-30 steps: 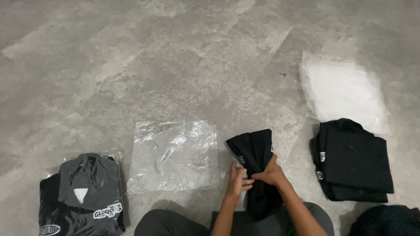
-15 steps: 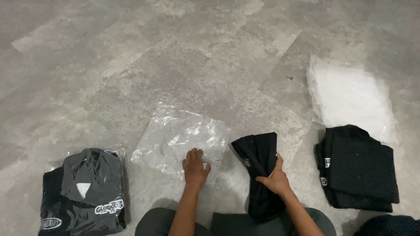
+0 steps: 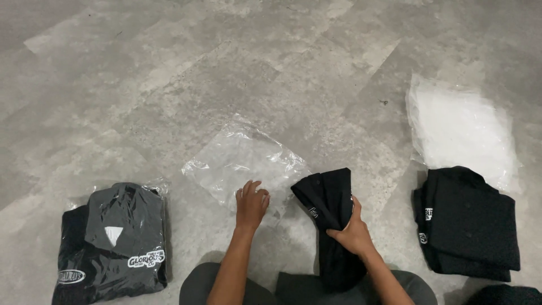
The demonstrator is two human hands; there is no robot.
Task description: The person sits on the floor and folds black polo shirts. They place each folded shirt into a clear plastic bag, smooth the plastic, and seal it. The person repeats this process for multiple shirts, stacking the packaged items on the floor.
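Observation:
My right hand (image 3: 351, 231) grips a folded black garment (image 3: 330, 212) that stands slanted on the grey floor in front of my knees. My left hand (image 3: 251, 204) lies flat on the near corner of a clear plastic bag (image 3: 243, 161), which is crumpled and turned at an angle on the floor just left of the garment. The fingers of that hand press the bag's edge; whether they pinch it I cannot tell.
A stack of bagged black shirts (image 3: 116, 243) lies at the lower left. A pile of folded black garments (image 3: 468, 223) sits at the right, with a stack of clear bags (image 3: 460, 127) behind it. Grey tiled floor (image 3: 226, 68) stretches ahead.
My left hand has left the black garment and moved left onto the clear bag. The bag has turned and shifted. My right hand keeps hold of the garment.

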